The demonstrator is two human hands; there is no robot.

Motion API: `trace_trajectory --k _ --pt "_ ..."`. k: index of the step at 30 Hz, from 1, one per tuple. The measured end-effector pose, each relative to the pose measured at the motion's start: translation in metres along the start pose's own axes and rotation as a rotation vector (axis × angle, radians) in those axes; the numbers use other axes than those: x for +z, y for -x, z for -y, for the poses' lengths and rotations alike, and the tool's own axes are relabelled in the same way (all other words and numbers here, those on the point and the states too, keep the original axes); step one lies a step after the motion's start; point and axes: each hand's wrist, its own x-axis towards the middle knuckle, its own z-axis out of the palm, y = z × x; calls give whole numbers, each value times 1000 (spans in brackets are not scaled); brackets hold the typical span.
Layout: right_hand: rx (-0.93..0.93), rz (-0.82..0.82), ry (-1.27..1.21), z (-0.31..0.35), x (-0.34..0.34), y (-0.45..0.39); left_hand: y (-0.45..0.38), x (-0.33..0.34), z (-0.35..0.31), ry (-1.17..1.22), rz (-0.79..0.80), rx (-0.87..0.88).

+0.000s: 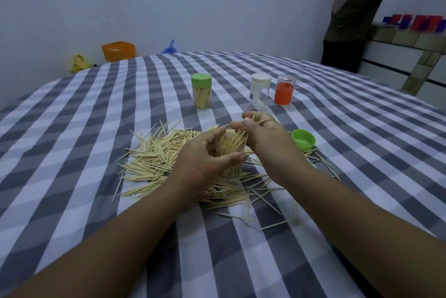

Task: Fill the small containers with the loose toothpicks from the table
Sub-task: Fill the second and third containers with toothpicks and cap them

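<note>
While an open jar point(230, 157) is held upright near the table's point(313, 237) middle, its toothpicks are seen standing on end, long axes near vertical and tips fanned slightly outward above the rim. The jar is gripped by the left hand point(205, 155), thumb curled across the near wall and fingers wrapped round the far side, the forearm reaching in from the lower left. A few toothpicks point(259, 121) are pinched narrowly between thumb and fingertips of the right hand point(261, 133), just above the jar's mouth; these lie nearly level, pointing right and slightly away. Loose toothpicks point(154, 157) are spread flat on the checked cloth around the jar, mostly to its left and front, pointing many ways. A green lid point(303, 139) lies mouth-up just right of the right hand. Farther back stand a green-capped jar point(201, 92) filled with upright toothpicks, a white-capped jar point(260, 90) and an orange jar point(284, 90).
</note>
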Motion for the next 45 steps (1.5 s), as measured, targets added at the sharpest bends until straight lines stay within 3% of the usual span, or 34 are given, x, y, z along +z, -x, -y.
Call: trace_trajectory --k 5,10,19,27,32,35,39,45 --pt "79 6 59 5 -5 -2 0 1 1 24 7 -19" --pt "255 118 83 0 -4 0 0 0 2 27 9 -5" --pt "-128 -72 206 -1 -7 4 2 -1 -2 -4 10 -12" --pt "-124 51 302 -12 7 10 0 0 2 -3 -1 -15" --pt "-27 -13 107 -7 0 7 2 -1 3 63 11 -60" --pt "-59 -70 160 -8 -5 5 3 -1 1 37 11 -65" --pt "-115 33 243 -6 -4 8 2 -1 0 11 28 -56" --pt "-20 66 400 14 -31 -3 3 -2 0 69 39 -80"
